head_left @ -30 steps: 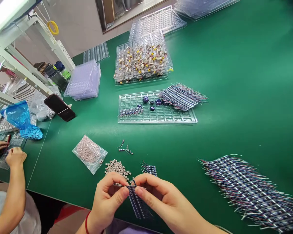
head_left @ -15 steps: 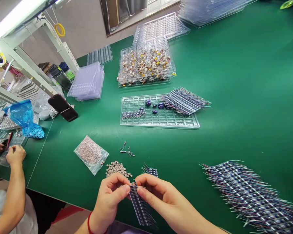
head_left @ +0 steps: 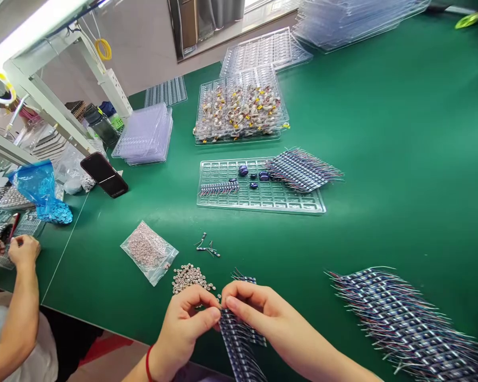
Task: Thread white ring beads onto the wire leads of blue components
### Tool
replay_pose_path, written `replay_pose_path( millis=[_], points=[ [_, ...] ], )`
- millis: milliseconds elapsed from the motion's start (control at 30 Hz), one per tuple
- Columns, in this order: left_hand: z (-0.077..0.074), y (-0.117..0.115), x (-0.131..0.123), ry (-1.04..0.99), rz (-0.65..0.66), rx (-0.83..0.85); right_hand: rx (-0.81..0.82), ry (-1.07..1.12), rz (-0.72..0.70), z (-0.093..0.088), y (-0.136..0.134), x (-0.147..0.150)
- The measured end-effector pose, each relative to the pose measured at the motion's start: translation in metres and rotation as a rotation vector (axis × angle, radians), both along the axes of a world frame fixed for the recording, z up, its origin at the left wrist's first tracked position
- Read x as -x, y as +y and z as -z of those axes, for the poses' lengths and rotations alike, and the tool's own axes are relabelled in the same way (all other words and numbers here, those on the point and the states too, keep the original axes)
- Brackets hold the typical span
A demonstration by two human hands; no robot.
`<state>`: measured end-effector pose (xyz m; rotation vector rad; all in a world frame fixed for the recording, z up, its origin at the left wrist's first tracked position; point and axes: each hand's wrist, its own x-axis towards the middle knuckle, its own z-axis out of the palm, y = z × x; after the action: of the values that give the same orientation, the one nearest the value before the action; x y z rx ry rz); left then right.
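Observation:
My left hand (head_left: pixel 191 323), with a red cord at the wrist, pinches at the top end of a dark wired strip sheet (head_left: pixel 239 345) near the table's front edge. Against it, my right hand (head_left: pixel 263 313) has thumb and forefinger pressed together at the same end; whatever is between those fingertips is too small to name. The sheet hangs down below both hands. Just behind them lie a pile of small round beige parts (head_left: pixel 189 278) and a small wired strip piece (head_left: pixel 245 278), partly covered by my right hand.
A clear bag of beige parts (head_left: pixel 145 249) lies left. Behind are a clear tray (head_left: pixel 223 202), a phone (head_left: pixel 104 175) and a filled tray stack (head_left: pixel 241 109). More wired strips (head_left: pixel 406 318) lie right. Another person's hands (head_left: pixel 24 249) work far left.
The strip sheet has shifted down and right and more of it shows below my hands. My fingertips have moved slightly, and the thin wire between them no longer shows. The view has tilted slightly.

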<state>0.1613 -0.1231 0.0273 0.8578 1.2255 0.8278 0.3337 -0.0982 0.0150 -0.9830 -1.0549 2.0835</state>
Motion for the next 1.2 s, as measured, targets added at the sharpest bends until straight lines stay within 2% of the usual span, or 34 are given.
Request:
replay_pose_path(
  millis=[133, 267, 367, 467, 567, 667, 767, 967, 1200],
  points=[
    [0.006, -0.002, -0.001, -0.071, -0.028, 0.086, 0.044, 0.040, -0.012, 0.006, 0.000, 0.001],
    [0.005, 0.000, 0.001, -0.075, -0.007, 0.131, 0.043, 0.007, 0.010, 0.003, 0.005, -0.001],
    [-0.002, 0.012, 0.007, 0.115, 0.043, 0.013, 0.008, -0.062, 0.118, 0.001, 0.012, -0.007],
    [-0.007, 0.035, 0.011, 0.457, 0.067, -0.248, 0.033, -0.051, 0.279, 0.003, 0.017, -0.012],
    [-0.003, 0.061, 0.013, 0.701, 0.123, -0.457, 0.094, 0.015, 0.390, 0.007, 0.019, -0.013],
    [0.005, 0.081, 0.014, 0.855, 0.178, -0.516, 0.134, 0.055, 0.420, 0.009, 0.018, -0.012],
    [0.010, 0.091, 0.020, 0.934, 0.168, -0.529, 0.164, 0.070, 0.432, 0.009, 0.018, -0.010],
    [0.013, 0.094, 0.041, 0.967, 0.044, -0.562, 0.163, 0.068, 0.447, 0.015, 0.018, -0.010],
    [0.023, 0.090, 0.044, 0.989, 0.082, -0.617, 0.141, 0.005, 0.520, 0.019, 0.023, -0.009]
  ],
)
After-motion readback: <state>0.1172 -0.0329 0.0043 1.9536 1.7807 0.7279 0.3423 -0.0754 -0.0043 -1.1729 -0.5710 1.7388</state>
